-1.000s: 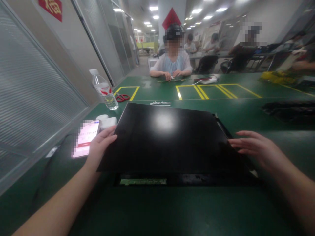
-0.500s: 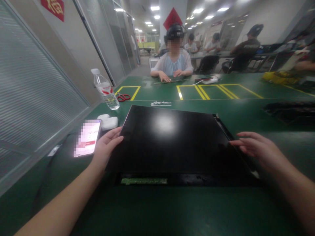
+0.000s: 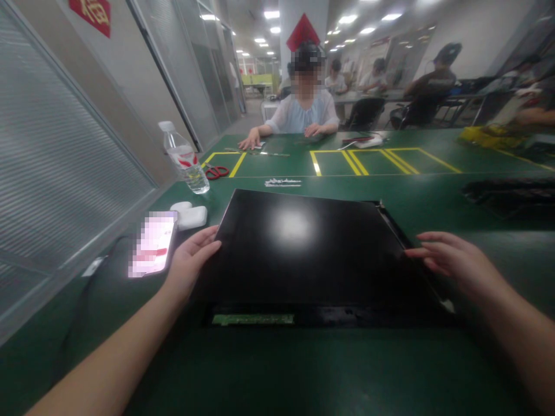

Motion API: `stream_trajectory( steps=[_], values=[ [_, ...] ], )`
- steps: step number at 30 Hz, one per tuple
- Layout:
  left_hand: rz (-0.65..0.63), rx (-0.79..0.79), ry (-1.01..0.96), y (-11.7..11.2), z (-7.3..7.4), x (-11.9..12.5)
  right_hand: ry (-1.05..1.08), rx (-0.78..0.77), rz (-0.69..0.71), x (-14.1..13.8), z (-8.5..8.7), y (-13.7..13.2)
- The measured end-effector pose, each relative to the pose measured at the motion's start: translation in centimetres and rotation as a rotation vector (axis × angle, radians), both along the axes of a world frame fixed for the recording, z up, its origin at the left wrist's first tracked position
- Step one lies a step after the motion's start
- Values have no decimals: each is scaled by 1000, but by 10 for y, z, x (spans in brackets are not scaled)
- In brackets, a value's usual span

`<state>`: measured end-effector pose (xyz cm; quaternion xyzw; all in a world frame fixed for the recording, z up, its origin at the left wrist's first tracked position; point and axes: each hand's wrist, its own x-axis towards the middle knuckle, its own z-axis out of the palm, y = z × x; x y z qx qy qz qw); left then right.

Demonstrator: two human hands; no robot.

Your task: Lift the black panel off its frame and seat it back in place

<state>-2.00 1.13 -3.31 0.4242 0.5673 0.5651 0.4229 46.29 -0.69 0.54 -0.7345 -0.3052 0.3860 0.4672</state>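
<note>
A flat black screen panel (image 3: 299, 260) with a glossy reflection lies over a black frame (image 3: 347, 316), which shows along the near and right sides. In the frame's near strip sits a narrow green circuit board (image 3: 254, 319). My left hand (image 3: 195, 254) pinches the panel's left edge, thumb on top and the other fingers partly hidden at the edge; that side looks raised. At the right edge my right hand (image 3: 446, 254) has its fingers stretched out and apart, one fingertip touching the panel's border.
Left of the panel are a lit phone (image 3: 154, 242), a white case (image 3: 193, 217) and a water bottle (image 3: 186, 162). Red-handled scissors (image 3: 217, 172) and small white strips (image 3: 282, 182) lie beyond it. A co-worker (image 3: 303, 110) sits opposite. Dark parts (image 3: 511, 193) lie far right.
The panel's left edge has shifted slightly right with my left hand. My right hand has hardly moved. The co-worker's one hand has moved to the left of the picture, with a thin strip beside it.
</note>
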Motion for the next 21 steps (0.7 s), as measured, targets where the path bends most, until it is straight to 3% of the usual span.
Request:
stream_trajectory(
  steps=[8, 21],
  values=[
    [-20, -2, -23, -4, 0, 6, -43, -26, 1, -5, 6, -3],
    [-84, -72, -41, -10, 20, 21, -122, 8, -10, 3, 0, 0]
  ],
)
